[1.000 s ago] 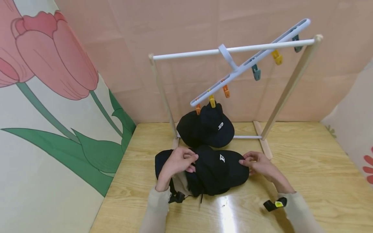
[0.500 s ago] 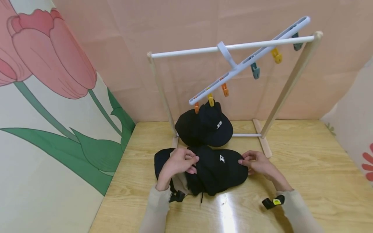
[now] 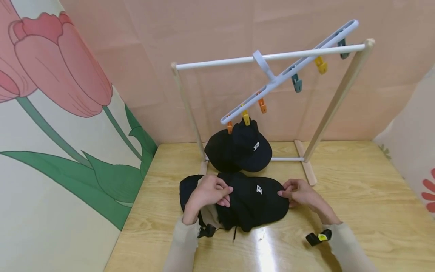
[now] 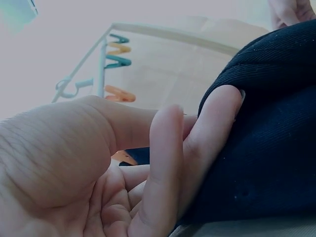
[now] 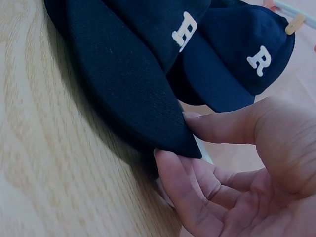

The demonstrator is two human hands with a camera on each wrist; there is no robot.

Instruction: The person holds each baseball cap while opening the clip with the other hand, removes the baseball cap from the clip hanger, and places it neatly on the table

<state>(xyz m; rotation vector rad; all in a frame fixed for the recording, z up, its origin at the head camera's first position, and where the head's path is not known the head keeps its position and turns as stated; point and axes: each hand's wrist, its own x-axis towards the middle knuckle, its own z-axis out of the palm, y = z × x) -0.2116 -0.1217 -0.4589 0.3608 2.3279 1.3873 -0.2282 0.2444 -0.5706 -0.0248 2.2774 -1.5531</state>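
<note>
A black baseball cap (image 3: 255, 204) with a white letter on its front lies on the table between my hands, brim to the right. My right hand (image 3: 300, 192) pinches the brim's tip, thumb (image 5: 217, 126) on top and fingers beneath. My left hand (image 3: 210, 190) holds the crown's left edge with curled fingers; in the left wrist view a fingertip (image 4: 222, 106) presses the dark cloth. Left of that cap and partly under my left hand lies more dark headwear (image 3: 187, 187) with a beige inside (image 3: 210, 215).
Behind stands a drying rack (image 3: 221, 62) with a white top bar. A light-blue clip hanger (image 3: 272, 85) hangs slanted from it, bearing orange, yellow and green clips (image 3: 296, 84). Dark caps (image 3: 253, 151) hang from its low left end, close behind the cap on the table (image 3: 367, 196).
</note>
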